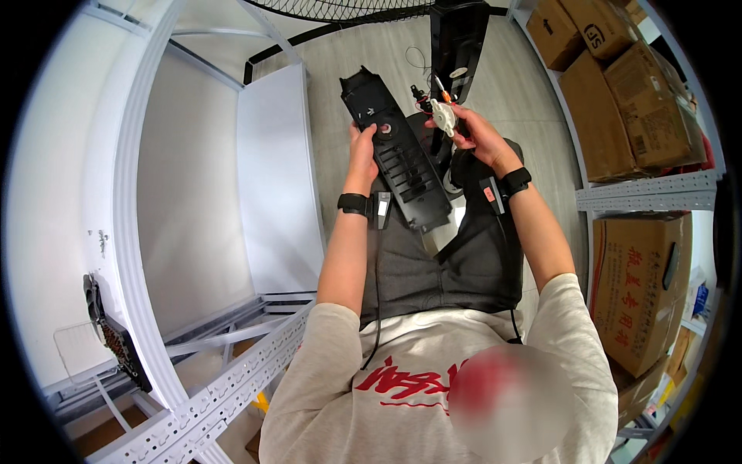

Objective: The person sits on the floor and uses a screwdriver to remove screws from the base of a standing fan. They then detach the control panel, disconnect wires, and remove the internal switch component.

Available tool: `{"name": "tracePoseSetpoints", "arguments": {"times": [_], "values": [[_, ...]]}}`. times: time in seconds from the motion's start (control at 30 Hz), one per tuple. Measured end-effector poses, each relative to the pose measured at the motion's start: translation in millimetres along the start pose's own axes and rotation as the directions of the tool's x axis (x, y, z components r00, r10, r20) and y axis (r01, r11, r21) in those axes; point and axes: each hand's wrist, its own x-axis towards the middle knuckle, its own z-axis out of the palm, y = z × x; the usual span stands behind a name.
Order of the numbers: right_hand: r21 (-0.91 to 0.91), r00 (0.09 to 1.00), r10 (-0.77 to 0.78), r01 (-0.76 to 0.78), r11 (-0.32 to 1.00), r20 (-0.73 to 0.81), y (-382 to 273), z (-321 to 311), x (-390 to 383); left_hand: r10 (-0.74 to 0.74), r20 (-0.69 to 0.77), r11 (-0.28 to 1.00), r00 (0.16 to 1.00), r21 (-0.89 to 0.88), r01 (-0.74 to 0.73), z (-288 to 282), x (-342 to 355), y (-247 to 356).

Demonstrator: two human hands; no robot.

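My left hand (362, 155) grips the left edge of a long black plastic panel (417, 203), thumb on its face near a round hole. The panel lies slanted above my lap and has a row of slots below the hole. In my right hand (483, 139) is a small round white part with mounting ears (444, 117), pinched between the fingers. Just above it shows a thin tool with an orange section (444, 91); whether my right hand also holds it I cannot tell. Behind them stands a tall black housing (456, 46), with thin wires (421, 99) near its lower left.
A white metal rack (224, 387) runs along the left, with a white panel (278, 170) beside it. Cardboard boxes (595, 116) fill the right shelf, and another box (641, 286) sits lower down. A black mesh object (340, 8) is at the far edge.
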Motion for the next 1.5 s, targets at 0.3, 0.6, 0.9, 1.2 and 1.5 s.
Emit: {"name": "tracePoseSetpoints", "arguments": {"times": [0.3, 0.6, 0.9, 1.2, 1.5], "values": [[0.051, 0.998, -0.027, 0.024, 0.998, 0.055, -16, 11, -7, 0.007, -0.224, 1.0, 0.975, 0.0, -0.007, 16, -42, 2], [-0.074, 0.997, -0.003, 0.009, 0.997, 0.079, -23, 16, -9, 0.049, -0.264, 0.972, 0.963, -0.209, -0.107, 12, -73, -33], [0.004, 0.994, 0.004, -0.005, 1.0, 0.105, -21, 28, -8, -0.101, -0.131, 0.992, 0.986, -0.089, 0.09, 21, -122, -32], [0.049, 0.996, 0.028, -0.032, 0.998, 0.089, -15, 33, -8, -0.295, -0.055, 0.936, 0.954, 0.183, 0.301, 8, -141, -12], [0.105, 0.992, 0.043, -0.056, 0.993, 0.121, -15, 40, -12, -0.515, -0.029, 0.811, 0.856, 0.305, 0.499, 13, -168, -4]]}}
